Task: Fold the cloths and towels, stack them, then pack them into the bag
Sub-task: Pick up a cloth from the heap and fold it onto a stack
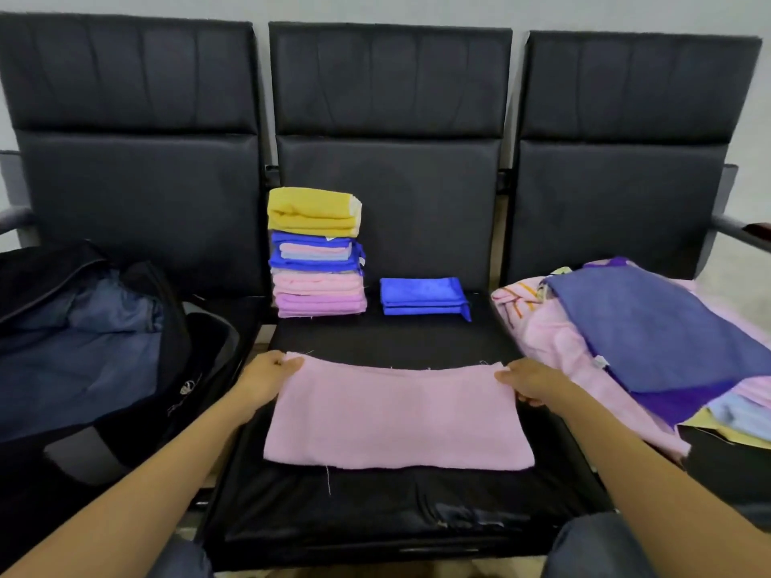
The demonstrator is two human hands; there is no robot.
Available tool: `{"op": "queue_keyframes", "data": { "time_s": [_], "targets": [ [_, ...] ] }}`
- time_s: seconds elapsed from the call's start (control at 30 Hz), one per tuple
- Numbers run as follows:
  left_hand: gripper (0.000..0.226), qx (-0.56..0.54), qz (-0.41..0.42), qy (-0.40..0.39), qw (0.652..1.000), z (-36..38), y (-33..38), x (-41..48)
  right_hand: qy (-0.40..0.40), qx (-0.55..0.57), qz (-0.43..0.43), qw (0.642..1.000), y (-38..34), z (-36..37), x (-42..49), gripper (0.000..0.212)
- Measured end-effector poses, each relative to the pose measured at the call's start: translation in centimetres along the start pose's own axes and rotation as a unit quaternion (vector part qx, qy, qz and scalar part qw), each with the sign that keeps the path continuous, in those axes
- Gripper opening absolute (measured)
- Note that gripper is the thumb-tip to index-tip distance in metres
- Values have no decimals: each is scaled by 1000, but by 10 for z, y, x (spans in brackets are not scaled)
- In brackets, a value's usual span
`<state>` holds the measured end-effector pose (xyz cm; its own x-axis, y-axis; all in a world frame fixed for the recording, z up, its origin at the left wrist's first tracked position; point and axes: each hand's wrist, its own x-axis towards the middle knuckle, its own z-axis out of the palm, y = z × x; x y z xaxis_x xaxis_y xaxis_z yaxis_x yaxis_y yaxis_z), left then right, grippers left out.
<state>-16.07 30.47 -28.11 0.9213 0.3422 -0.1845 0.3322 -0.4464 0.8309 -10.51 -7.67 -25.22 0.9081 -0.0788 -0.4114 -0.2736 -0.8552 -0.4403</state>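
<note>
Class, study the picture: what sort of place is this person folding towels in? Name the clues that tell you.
Probably a waiting area or lobby, not a home: a row of joined black padded seats with an armrest at the end, set against a plain pale wall.

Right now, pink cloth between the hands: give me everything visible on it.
The pink cloth is a pale pink rectangle of soft, terry-like fabric with loose threads at its edges. It lies flat, long side across, on the black middle seat. Whether it is doubled over cannot be told. The left hand pinches its far left corner and the right hand its far right corner. Nothing else touches it.
</note>
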Motion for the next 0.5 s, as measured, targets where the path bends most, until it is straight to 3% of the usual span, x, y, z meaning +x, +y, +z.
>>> {"op": "queue_keyframes", "data": {
  "time_s": [0.23,0.37,0.43,0.5],
  "targets": [
    [28,-12,-15,44,999,22,1,52,56,-41,-17,997,-16,8,43,43],
    [28,121,-9,44,992,31,-3,56,82,-45,-12,996,-7,24,56,49],
    [51,229,-41,23,972,35,-3,50,107,-49,-16,993,-6,31,53,62],
    [85,351,-89,2,932,39,0,42,119,-63,-70,988,-10,35,47,52]
  ]
}}
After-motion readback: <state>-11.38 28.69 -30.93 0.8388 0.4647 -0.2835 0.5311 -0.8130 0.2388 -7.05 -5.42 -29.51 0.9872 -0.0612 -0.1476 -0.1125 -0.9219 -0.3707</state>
